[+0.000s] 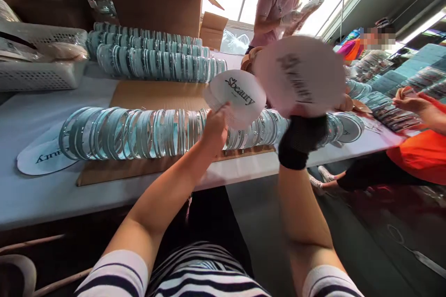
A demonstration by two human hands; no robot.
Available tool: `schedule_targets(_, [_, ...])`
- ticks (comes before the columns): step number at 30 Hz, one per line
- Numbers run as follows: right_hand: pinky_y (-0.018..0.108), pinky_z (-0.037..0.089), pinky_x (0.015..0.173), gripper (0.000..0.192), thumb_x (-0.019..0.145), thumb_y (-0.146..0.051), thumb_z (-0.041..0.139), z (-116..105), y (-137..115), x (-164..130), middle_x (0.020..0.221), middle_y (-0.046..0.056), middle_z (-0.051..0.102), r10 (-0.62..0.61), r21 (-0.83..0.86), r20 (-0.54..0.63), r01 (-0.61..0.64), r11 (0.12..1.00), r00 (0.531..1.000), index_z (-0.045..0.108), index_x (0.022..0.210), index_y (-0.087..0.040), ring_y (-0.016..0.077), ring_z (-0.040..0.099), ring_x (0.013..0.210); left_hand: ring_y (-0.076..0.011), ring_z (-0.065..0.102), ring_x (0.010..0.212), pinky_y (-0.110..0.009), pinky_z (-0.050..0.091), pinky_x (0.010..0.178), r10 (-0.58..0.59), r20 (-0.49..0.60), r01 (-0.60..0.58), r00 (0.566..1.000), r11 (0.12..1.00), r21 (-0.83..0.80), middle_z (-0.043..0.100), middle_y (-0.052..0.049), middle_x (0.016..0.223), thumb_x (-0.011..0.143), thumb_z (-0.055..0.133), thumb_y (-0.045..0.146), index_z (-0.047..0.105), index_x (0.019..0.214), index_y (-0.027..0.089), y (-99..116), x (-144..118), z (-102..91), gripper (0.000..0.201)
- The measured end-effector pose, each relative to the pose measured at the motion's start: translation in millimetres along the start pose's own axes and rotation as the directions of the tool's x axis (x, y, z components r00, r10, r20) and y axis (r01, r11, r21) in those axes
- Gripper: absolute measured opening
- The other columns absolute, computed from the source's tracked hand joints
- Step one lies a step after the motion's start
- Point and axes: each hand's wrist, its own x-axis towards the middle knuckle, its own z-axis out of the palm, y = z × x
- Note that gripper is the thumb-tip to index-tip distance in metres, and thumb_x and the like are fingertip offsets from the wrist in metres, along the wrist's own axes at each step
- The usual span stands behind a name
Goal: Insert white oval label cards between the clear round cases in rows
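**Two printed discs held up over the worktop**

Left hand (215, 126) raised above the near edge of the worktop (42, 195), fingers pinched on the lower rim of a small white round disc (235, 97). Disc face turned toward the wearer, tipped a little back. Black lettering reads "beauty" and runs downhill from upper left to lower right, so the disc sits rotated clockwise in the grasp.

Right hand (302, 133) wears a black fingerless wrap and grips the bottom edge of a larger white disc (301, 74). That one is blurred; its lettering runs steeply, nearly top to bottom, tilted to the right. The two discs sit side by side, rims close, the larger one higher and further right. Cannot tell whether they touch.

Below and behind both hands: a long row of clear round cases (139, 132) standing on edge, packed face to face, the row running left to right along a sheet of cardboard (153, 97). A flat white disc (43, 158) lies at the row's left end, print upside down to the wearer. Two more rows of cases (153, 55) farther back, by an open carton (153, 2). White mesh basket (38, 62) at far left.

A standing person in a pink top (275, 9) handles items beyond the worktop. A seated person in orange (423, 148) at right, hand on the worktop.
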Motion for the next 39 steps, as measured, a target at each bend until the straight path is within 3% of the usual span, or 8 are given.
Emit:
schedule_targets(3, [0.042,0.053,0.079,0.057,0.094,-0.053,0.052,-37.9,8.0,-35.3,0.110,0.024,0.066,-0.031,-0.137,-0.178,0.007,0.991,0.984,0.061,0.119,-0.002,0.0314,0.065,0.101,-0.0193,0.063,0.119,-0.034,0.047,0.105,0.021,-0.101,-0.032,0.995,0.993,-0.109,0.075,-0.004,0.104,0.081,0.066,0.010,0.069,0.099,0.020,13.3,28.9,4.0,0.020])
schedule_targets(5, [0.035,0.053,0.066,0.042,0.096,-0.044,0.051,-57.0,3.1,-72.1,0.092,0.019,0.069,-0.115,-0.198,0.139,0.141,0.970,0.984,0.065,0.109,-0.007,0.0254,0.067,0.080,-0.0196,0.060,0.124,-0.035,0.046,0.107,-0.008,-0.116,-0.008,0.993,0.990,-0.138,0.074,-0.004,0.112,0.082,0.066,0.010,0.068,0.105,0.021,17.1,51.3,4.3,0.026])
schedule_targets(8, [0.031,0.050,0.057,0.035,0.098,-0.035,0.043,-67.7,-13.4,-113.3,0.077,0.013,0.069,-0.135,-0.192,0.423,0.234,0.953,0.896,0.068,0.104,-0.012,0.0212,0.063,0.063,-0.0195,0.059,0.126,-0.034,0.045,0.108,-0.064,-0.162,0.038,0.985,0.987,-0.159,0.072,-0.005,0.118,0.084,0.063,0.009,0.067,0.108,0.020,13.4,74.7,0.2,0.027])
schedule_targets(16, [0.033,0.052,0.066,0.044,0.097,-0.039,0.037,-66.0,-27.3,-101.1,0.091,0.015,0.071,0.007,-0.228,0.528,0.134,0.964,0.849,0.066,0.119,-0.015,0.0246,0.067,0.076,-0.0174,0.057,0.128,-0.029,0.044,0.108,-0.055,-0.182,0.019,0.982,0.982,-0.190,0.071,-0.005,0.119,0.088,0.059,0.008,0.065,0.112,0.018,5.1,73.3,-7.6,0.027])
schedule_targets(22, [0.035,0.048,0.060,0.050,0.095,-0.039,0.031,-26.2,-16.4,-91.1,0.093,0.018,0.071,0.171,-0.313,0.595,0.030,0.949,0.785,0.061,0.124,-0.012,0.0284,0.067,0.077,-0.0181,0.057,0.127,-0.031,0.044,0.109,-0.035,-0.183,0.001,0.983,0.983,-0.182,0.070,-0.007,0.122,0.087,0.061,0.008,0.066,0.109,0.017,4.2,71.7,-6.2,0.023])
schedule_targets(27, [0.029,0.040,0.058,0.047,0.097,-0.033,0.037,27.0,-19.8,-78.4,0.085,0.014,0.070,0.132,-0.298,0.780,0.177,0.938,0.612,0.050,0.135,-0.009,0.0234,0.065,0.069,-0.0178,0.058,0.127,-0.031,0.046,0.108,-0.034,-0.198,0.000,0.980,0.986,-0.167,0.071,-0.005,0.119,0.089,0.059,0.009,0.065,0.113,0.018,4.0,72.0,-5.1,0.026])
schedule_targets(34, [0.027,0.036,0.062,0.032,0.099,-0.037,0.036,19.7,-14.9,-60.8,0.081,0.008,0.069,0.064,-0.279,0.677,0.175,0.944,0.733,0.059,0.102,-0.015,0.0204,0.065,0.073,-0.0177,0.058,0.128,-0.031,0.045,0.109,-0.044,-0.187,0.006,0.981,0.980,-0.201,0.070,-0.005,0.123,0.088,0.060,0.008,0.065,0.118,0.018,5.2,69.7,-4.9,0.032])
schedule_targets(39, [0.026,0.039,0.068,0.021,0.094,-0.025,0.043,35.9,-22.7,-59.0,0.091,0.009,0.072,0.115,-0.283,0.805,0.205,0.937,0.583,0.061,0.100,-0.016,0.0207,0.067,0.086,-0.0182,0.057,0.129,-0.028,0.047,0.107,-0.057,-0.174,0.019,0.983,0.977,-0.212,0.069,-0.007,0.126,0.090,0.056,0.006,0.062,0.124,0.015,8.2,68.4,-3.4,0.035])
